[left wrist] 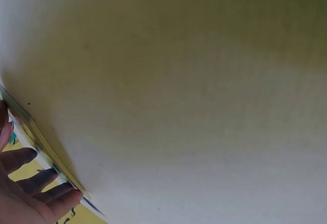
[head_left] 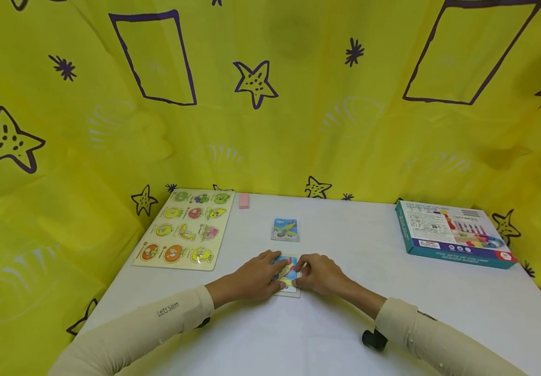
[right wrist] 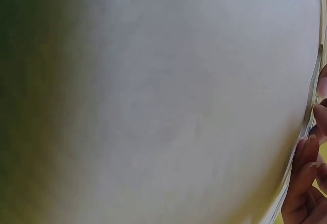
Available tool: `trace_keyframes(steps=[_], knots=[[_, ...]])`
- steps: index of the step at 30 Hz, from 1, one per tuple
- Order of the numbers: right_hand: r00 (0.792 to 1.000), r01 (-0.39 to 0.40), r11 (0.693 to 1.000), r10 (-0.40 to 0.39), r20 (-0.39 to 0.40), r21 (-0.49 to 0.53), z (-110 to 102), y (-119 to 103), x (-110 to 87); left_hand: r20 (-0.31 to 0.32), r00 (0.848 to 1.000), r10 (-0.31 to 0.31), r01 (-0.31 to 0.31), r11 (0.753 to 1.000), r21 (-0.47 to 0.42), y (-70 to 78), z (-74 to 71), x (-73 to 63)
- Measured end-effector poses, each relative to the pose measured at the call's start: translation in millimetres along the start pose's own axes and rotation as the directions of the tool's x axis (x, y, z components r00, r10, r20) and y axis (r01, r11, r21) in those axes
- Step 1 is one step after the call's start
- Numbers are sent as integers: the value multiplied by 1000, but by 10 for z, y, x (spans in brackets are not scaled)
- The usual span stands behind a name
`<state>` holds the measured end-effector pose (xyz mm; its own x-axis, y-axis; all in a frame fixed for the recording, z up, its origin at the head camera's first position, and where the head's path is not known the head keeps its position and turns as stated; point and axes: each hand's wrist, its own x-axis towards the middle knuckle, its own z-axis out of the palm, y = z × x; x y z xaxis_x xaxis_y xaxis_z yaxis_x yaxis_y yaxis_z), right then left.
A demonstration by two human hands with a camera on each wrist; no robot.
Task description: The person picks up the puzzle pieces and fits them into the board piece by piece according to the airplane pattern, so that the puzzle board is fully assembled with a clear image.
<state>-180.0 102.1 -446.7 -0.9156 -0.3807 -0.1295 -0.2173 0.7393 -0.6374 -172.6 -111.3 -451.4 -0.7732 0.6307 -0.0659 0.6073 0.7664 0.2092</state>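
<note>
A small picture puzzle lies on the white table in front of me, with a colourful picture across its upper part and a paler strip along its bottom edge. My left hand rests over its left side, fingers stretched across the picture. From the right, my right hand holds a puzzle piece at the board's right edge with bent index finger and thumb; the fingers hide most of the piece. Just beyond lies a second small picture puzzle showing a yellow plane. Both wrist views catch only fingertips along the board's edge.
A fruit puzzle board lies at the back left, with a pink block beside it. At the back right lies a flat teal box. A yellow patterned cloth hangs behind the white table.
</note>
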Motion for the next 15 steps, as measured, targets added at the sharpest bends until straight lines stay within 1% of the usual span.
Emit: trace_keyframes(steps=[3,5,10,12,15], knots=[[1000,-3,1000,3,12,1,-21,-5,3,4,1000,0,0,1000,-12,-4,-13,3],[1000,5,1000,-5,27,4,-40,-2,5,22,1000,-2,2,1000,-24,-13,-25,1],[997,57,998,-58,56,18,-129,72,-7,64,998,-6,8,999,-41,-53,-72,2],[995,74,996,-77,64,41,-185,127,-23,63,998,-2,5,999,-46,-81,-99,-4],[993,78,992,-86,76,100,-283,205,-64,52,999,5,-2,998,-60,-133,-171,-57]])
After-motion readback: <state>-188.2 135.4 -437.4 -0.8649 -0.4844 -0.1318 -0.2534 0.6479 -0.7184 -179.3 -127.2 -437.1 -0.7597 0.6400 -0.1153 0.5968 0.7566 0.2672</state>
